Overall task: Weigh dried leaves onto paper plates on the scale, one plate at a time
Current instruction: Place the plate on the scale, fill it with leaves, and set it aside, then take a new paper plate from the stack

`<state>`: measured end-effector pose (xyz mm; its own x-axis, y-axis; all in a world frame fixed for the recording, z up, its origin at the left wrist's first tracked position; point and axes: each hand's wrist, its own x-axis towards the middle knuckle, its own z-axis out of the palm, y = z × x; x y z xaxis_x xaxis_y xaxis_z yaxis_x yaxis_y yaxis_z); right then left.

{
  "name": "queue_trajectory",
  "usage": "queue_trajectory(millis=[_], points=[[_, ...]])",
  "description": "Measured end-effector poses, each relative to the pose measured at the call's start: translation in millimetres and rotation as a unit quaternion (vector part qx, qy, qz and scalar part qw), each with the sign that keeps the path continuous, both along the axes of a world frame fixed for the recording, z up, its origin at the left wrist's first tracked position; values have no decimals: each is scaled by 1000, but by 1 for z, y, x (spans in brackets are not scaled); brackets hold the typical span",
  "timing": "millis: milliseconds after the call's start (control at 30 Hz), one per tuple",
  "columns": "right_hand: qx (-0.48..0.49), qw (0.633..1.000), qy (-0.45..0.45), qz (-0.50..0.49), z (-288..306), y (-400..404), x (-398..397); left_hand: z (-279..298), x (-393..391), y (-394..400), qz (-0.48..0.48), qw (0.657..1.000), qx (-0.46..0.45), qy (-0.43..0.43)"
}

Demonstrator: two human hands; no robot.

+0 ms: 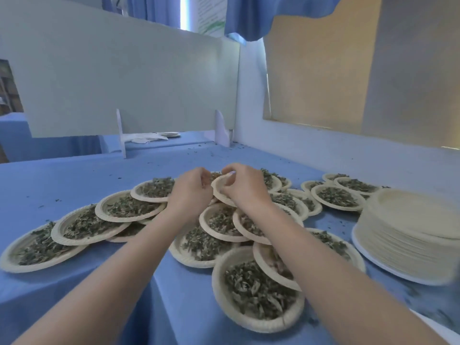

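Above the filled plates (225, 224), right hand (242, 186) pinches a tilted plate (219, 189); left hand (190, 189) curled, contents unclear. Leaves could spill if it tips further.

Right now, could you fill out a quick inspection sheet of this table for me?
Surface: blue tablecloth, strewn with leaf crumbs.
Job's things: filled plates overlapping in rows; tilted plate held up; scale not seen.
Clutter: stack of empty plates at right.
Hands: left hand curled beside the tilted plate, contents unclear; right hand pinches its rim.
Cables: nothing seen.
Surroundings: white partition board, blue curtains, tan wall panel.
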<state>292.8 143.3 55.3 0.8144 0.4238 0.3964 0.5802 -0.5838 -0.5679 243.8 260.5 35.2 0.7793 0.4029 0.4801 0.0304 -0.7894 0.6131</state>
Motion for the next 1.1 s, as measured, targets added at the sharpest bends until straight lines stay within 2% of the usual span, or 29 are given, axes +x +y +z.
queue_trajectory(millis=[267,433,533,667,800,933,1100], points=[[-1,996,0,-86,28,-174,14,23,43,-176,-135,991,6,7],[29,986,7,-166,26,-283,29,19,73,-283,-212,977,27,29],[6,975,23,-219,19,-333,44,12,92,-326,-236,971,37,23],[-58,959,71,-269,1,-372,67,3,122,-349,-187,979,66,52],[-69,948,99,-295,-17,-384,86,-11,146,-345,-104,974,131,152],[-22,945,122,-303,-27,-386,94,-18,153,-335,-112,977,42,176],[-30,952,56,-300,-22,-381,86,-7,148,-328,-130,979,10,158]])
